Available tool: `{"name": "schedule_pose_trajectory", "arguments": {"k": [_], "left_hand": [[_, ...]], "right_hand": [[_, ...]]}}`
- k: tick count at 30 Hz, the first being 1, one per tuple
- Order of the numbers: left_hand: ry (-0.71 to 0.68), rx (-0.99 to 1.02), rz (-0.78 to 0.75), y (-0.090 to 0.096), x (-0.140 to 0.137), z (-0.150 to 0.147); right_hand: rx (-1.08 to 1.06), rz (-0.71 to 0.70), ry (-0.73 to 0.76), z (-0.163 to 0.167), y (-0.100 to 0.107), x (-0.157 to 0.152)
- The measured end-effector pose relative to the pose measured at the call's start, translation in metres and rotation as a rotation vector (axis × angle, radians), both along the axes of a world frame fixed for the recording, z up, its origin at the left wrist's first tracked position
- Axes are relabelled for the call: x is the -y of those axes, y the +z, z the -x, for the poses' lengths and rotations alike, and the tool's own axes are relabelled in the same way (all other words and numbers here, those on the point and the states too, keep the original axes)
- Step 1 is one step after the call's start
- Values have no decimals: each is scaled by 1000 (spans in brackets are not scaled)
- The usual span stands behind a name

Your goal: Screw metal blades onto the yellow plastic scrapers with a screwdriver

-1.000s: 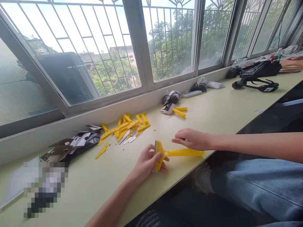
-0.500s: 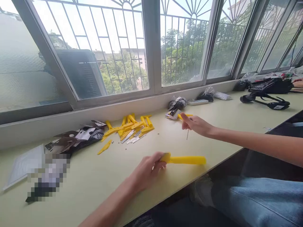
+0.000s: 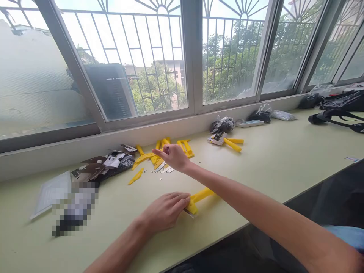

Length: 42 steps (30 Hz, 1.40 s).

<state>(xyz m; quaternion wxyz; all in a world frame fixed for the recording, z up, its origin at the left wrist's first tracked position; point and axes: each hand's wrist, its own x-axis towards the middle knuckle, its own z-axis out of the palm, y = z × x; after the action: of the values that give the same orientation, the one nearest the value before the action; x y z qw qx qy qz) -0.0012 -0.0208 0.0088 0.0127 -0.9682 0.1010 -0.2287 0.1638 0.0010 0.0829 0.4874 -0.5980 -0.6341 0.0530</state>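
Landmark: the yellow scraper, resting on or just above the table (contact unclear). Left hand pinches its head at one end; a thin metal edge shows beside the fingers. Right hand, beyond the scraper on the window side, is curled round what looks like a small tool, only its dark end showing. Right forearm crosses over the scraper's handle end. Farther beyond: piled yellow scrapers, loose blades, small metal bits.

Risks, my judgement: left fingers sliding along that edge could be cut; right knuckles dropping onto the loose blades likewise; a careless sleeve-height sweep could scatter the small bits; the forearm might knock the handle and twist the pinch loose.
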Motion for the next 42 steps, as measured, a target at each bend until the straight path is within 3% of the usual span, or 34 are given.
{"name": "schedule_pose_trajectory", "arguments": {"k": [6,10,25,42], "left_hand": [[40,-73,-5,-2,5,-4],[42,-114,-21,-1,4,-5],[42,-138,-172,1,8,-8],[56,-140,-218,4,12,-6]], "right_hand": [[-54,-10,77,9,-48,-14],[-128,-30,97,2,-65,-9],[-162,-88,207,8,-79,-19],[-140,-53,247,11,-78,-18]]}}
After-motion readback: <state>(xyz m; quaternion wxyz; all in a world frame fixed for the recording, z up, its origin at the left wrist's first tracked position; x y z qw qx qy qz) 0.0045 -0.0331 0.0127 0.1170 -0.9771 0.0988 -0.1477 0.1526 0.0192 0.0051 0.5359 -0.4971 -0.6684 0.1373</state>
